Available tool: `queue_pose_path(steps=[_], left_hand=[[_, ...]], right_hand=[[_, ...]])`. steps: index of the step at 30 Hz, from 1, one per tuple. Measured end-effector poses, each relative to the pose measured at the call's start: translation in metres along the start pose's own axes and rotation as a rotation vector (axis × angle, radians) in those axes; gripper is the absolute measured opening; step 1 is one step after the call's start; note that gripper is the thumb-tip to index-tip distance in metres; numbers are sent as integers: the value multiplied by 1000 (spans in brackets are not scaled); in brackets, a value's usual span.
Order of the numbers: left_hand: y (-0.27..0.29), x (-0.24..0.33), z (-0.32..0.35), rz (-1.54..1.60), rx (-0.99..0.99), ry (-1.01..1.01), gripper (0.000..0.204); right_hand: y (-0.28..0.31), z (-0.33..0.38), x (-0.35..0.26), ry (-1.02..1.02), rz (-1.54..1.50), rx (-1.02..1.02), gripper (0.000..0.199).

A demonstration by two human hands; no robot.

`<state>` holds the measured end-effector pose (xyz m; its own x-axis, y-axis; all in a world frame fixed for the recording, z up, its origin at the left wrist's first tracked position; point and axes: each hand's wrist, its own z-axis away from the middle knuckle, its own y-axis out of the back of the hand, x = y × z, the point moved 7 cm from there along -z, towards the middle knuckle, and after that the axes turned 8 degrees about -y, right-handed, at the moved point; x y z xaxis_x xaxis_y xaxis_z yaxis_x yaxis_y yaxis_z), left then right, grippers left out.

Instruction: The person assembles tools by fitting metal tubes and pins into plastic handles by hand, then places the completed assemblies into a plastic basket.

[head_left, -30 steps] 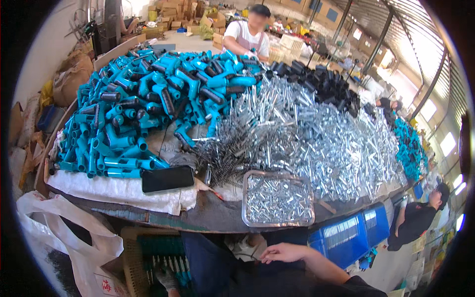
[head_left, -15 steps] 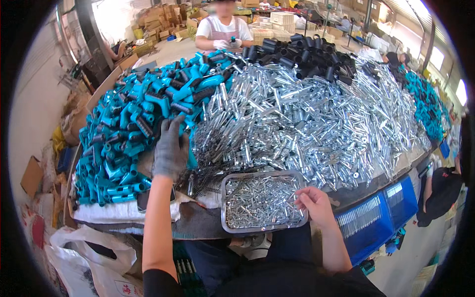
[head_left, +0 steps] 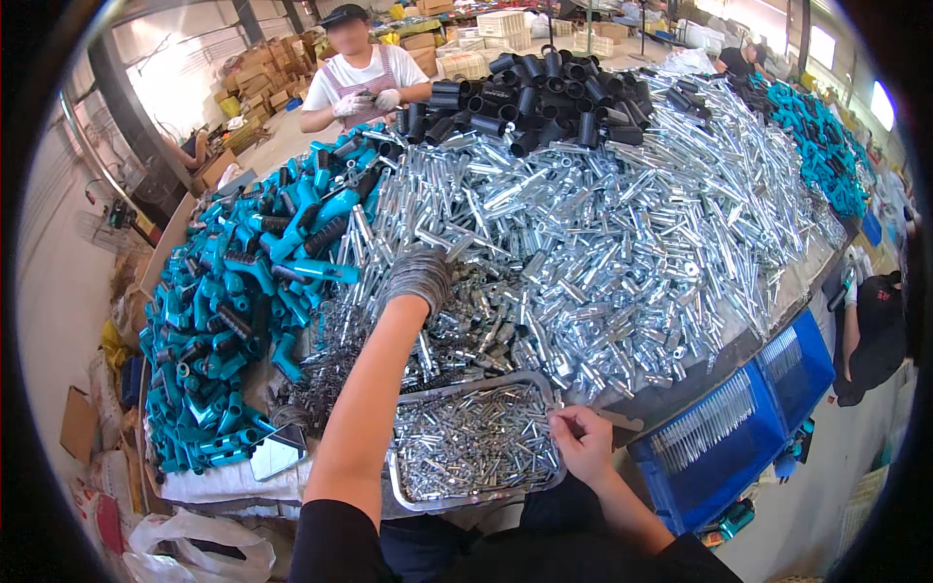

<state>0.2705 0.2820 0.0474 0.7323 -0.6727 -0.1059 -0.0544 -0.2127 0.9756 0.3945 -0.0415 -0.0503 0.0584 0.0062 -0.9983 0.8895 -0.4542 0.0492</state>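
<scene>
My left hand (head_left: 420, 278), in a grey glove, reaches into the near edge of a large heap of shiny metal parts (head_left: 603, 253). Its fingertips are hidden among the parts, so what they grip, if anything, does not show. Left of it lie teal and black plastic handles (head_left: 224, 311), one of them resting close to the glove. My bare right hand (head_left: 585, 445) is at the right rim of a tray (head_left: 418, 503) full of small metal pins. Its thumb and forefinger are pinched together; anything between them is too small to name.
Black plastic sleeves (head_left: 525, 102) are heaped at the back, before a person (head_left: 360, 78) in a striped apron. Dark springs (head_left: 340, 360) lie left of my forearm, near a phone-like slab (head_left: 279, 453). Blue bins (head_left: 709, 428) of metal rods stand at right, with another person (head_left: 870, 330) beyond.
My left hand has moved right, from the teal handles to the metal parts. My right hand stays pinched by the tray's rim. The whole view has shifted, and the person opposite appears further left.
</scene>
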Motion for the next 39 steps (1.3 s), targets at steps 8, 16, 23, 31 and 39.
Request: queue_pose_path(steps=[8, 16, 23, 31, 39], left_hand=[[83, 142, 58, 144, -349, -422, 35], [48, 149, -29, 617, -258, -242, 53], [-23, 133, -99, 270, -275, 73, 55], [4, 116, -73, 295, -145, 79, 54], [123, 39, 71, 949, 610, -7, 23]], right_hand=[[23, -2, -47, 202, 8, 142, 38], [39, -16, -35, 64, 144, 222, 20], [28, 6, 10, 108, 42, 277, 16], [30, 11, 10, 40, -142, 240, 15], [43, 4, -30, 153, -37, 268, 18]])
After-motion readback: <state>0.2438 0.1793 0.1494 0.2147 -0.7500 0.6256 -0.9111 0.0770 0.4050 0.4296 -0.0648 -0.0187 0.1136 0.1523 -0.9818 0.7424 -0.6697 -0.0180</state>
